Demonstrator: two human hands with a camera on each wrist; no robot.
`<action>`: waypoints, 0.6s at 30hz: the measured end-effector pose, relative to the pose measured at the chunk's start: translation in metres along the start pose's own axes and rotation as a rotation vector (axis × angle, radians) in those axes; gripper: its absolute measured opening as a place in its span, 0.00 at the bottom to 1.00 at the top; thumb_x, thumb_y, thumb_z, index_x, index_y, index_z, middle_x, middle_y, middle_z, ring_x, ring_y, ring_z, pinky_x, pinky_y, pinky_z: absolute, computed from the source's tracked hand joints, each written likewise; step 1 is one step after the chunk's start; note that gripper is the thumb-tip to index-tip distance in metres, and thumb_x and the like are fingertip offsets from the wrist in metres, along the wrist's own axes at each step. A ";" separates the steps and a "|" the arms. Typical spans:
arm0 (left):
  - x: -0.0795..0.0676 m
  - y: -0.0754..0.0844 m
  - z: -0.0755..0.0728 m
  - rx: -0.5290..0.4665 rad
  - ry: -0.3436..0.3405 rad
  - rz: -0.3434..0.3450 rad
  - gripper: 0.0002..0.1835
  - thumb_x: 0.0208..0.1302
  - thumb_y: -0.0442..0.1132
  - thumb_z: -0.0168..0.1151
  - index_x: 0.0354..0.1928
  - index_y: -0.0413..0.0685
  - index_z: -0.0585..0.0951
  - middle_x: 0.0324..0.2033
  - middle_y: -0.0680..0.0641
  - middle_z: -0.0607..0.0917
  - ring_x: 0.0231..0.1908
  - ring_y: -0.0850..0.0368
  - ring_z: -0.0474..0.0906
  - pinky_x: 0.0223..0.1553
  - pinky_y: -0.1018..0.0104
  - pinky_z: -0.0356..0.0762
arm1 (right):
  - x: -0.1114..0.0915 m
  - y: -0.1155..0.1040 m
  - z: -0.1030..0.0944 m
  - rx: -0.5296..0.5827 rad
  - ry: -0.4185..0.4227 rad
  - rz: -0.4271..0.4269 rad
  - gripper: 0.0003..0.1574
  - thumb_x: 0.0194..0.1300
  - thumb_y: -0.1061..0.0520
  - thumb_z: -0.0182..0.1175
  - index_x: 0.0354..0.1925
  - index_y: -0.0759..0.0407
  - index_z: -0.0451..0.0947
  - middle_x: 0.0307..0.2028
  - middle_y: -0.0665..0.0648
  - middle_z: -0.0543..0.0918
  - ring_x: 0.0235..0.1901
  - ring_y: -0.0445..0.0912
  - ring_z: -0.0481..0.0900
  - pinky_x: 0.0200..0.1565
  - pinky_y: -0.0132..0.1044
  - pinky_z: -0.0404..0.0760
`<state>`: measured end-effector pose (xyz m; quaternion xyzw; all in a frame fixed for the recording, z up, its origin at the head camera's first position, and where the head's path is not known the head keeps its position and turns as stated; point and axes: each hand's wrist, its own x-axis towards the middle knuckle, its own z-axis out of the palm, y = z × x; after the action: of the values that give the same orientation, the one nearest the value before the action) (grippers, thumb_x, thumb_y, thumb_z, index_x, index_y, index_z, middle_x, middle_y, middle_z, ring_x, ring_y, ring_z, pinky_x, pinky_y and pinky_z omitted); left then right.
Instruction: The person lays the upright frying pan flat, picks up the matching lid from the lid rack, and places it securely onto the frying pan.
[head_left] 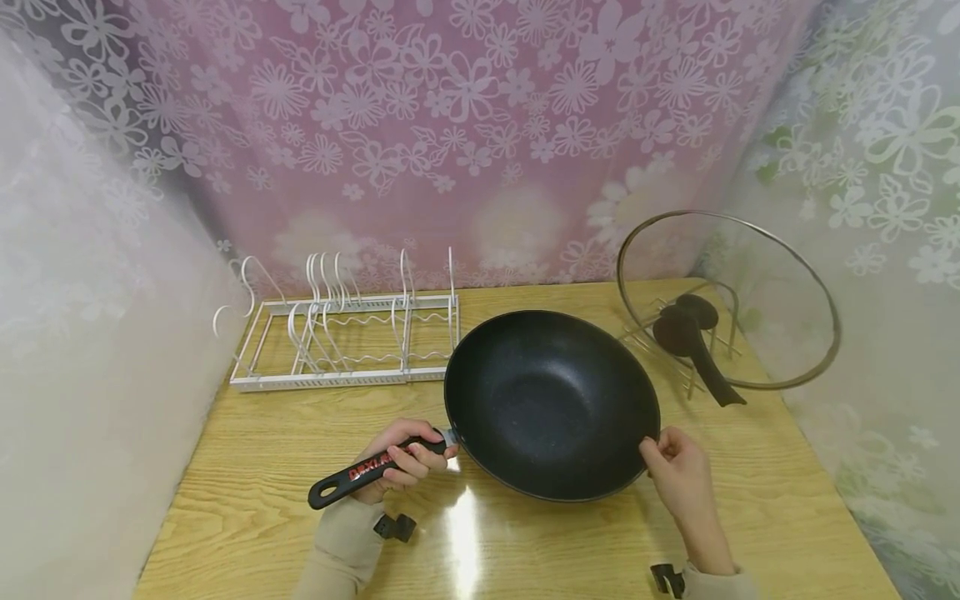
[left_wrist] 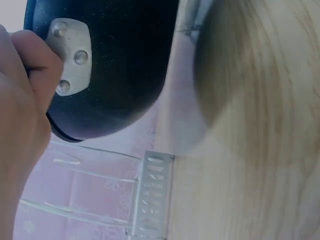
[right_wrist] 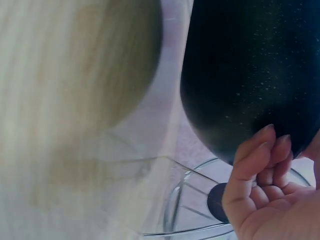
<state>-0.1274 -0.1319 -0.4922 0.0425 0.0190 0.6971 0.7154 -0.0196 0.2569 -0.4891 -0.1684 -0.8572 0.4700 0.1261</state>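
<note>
A black wok [head_left: 555, 408] is held above the table, its dark inside facing up in the head view. My left hand [head_left: 408, 454] grips its black handle [head_left: 352, 479] near the wok end, fingers curled round it. In the left wrist view a riveted metal bracket [left_wrist: 75, 57] shows on the wok's outer wall beside that hand. My right hand [head_left: 678, 471] pinches the wok's rim at the lower right, thumb on the inner side. From the right wrist view, its curled fingers [right_wrist: 262, 160] lie against the speckled underside [right_wrist: 245, 90].
On the wooden table [head_left: 247, 467], a white wire rack [head_left: 345, 379] with upright hoops stands at the back left. A glass lid [head_left: 787, 317] with a dark knob and handle leans in a wire stand [head_left: 690, 383] at the back right. Flowered curtains [head_left: 465, 150] enclose the table.
</note>
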 end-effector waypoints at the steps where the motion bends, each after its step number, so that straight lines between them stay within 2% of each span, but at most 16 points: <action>1: 0.000 0.000 -0.001 0.008 0.008 -0.003 0.11 0.75 0.38 0.35 0.52 0.41 0.63 0.22 0.56 0.56 0.11 0.71 0.56 0.10 0.79 0.63 | 0.000 0.002 0.001 0.007 0.002 0.000 0.16 0.63 0.66 0.59 0.21 0.63 0.65 0.12 0.49 0.67 0.12 0.38 0.64 0.14 0.30 0.63; 10: -0.002 0.001 -0.010 0.109 0.066 -0.006 0.15 0.76 0.40 0.28 0.51 0.42 0.65 0.21 0.56 0.58 0.10 0.71 0.58 0.10 0.79 0.65 | -0.003 0.016 0.012 0.089 0.057 0.025 0.17 0.63 0.70 0.59 0.21 0.66 0.65 0.13 0.47 0.63 0.12 0.34 0.60 0.14 0.27 0.60; 14: -0.003 0.000 -0.014 0.142 0.077 0.018 0.15 0.76 0.40 0.28 0.52 0.41 0.64 0.21 0.56 0.60 0.11 0.71 0.58 0.10 0.80 0.65 | -0.011 -0.001 0.012 0.123 0.068 0.011 0.16 0.62 0.72 0.58 0.20 0.67 0.64 0.13 0.46 0.62 0.12 0.32 0.59 0.14 0.26 0.60; 18: -0.004 0.000 -0.017 0.182 0.100 0.051 0.16 0.76 0.39 0.27 0.51 0.39 0.65 0.21 0.55 0.63 0.11 0.71 0.60 0.10 0.80 0.65 | -0.010 0.011 0.016 0.143 0.069 0.014 0.17 0.63 0.71 0.58 0.21 0.66 0.65 0.12 0.47 0.63 0.12 0.35 0.59 0.14 0.27 0.60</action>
<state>-0.1287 -0.1358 -0.5094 0.0728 0.1171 0.7119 0.6886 -0.0147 0.2460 -0.5076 -0.1811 -0.8155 0.5247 0.1638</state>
